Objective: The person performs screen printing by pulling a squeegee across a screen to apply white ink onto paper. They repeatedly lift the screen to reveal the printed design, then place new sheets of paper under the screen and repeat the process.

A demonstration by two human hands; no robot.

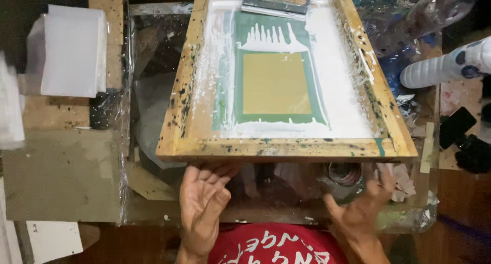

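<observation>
Wooden screen frame [286, 147], paint-flecked, w/ both hands [203, 202] open beneath.

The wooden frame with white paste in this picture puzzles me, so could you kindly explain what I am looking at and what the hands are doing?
This is one view from a camera worn on a person's head, looking down at their own bare hands. The wooden frame is a printing screen: mesh stretched inside it, smeared with white ink around a yellow-green rectangle, with a squeegee resting at the far end. The left hand and right hand are open, palms up, fingertips under the frame's near edge; neither grips anything. A stack of white sheets lies to the left, a white bottle to the right.
</observation>
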